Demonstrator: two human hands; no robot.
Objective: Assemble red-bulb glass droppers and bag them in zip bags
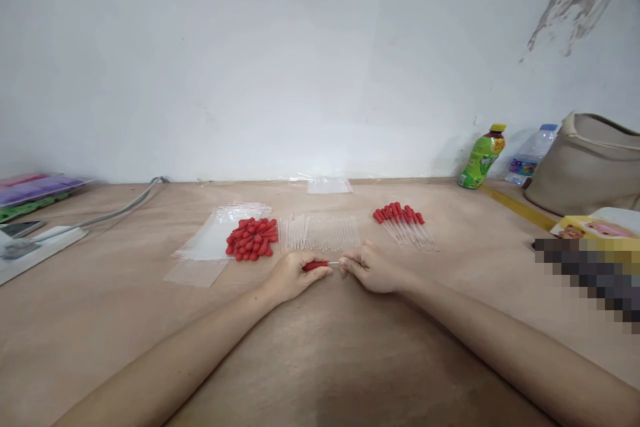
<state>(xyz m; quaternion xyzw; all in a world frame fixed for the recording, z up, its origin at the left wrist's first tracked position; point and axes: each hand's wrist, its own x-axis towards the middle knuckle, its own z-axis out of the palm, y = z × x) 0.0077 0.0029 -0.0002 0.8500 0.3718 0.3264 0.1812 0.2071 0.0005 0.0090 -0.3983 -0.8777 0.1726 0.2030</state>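
Note:
Between thumb and fingers, my left hand point(296, 275) grips a red rubber dropper bulb point(316, 266). My right hand point(367, 267) pinches a thin clear glass tube point(334, 264), whose near end meets the bulb's mouth; how deep it sits inside I cannot tell. Just beyond my left hand lies a heap of loose red bulbs point(250, 239). To its right, clear tubes point(333, 232) are laid side by side in a row. Past my right hand rests a fanned group of droppers point(400, 221), red bulbs fitted on their tubes.
Clear plastic bags point(205, 240) lie under and left of the bulb heap; another bag point(329, 185) is by the wall. At right stand a green bottle point(481, 159), a clear water bottle point(533, 155) and a beige bag point(585, 170). A power strip point(45, 253) with a cable is at left.

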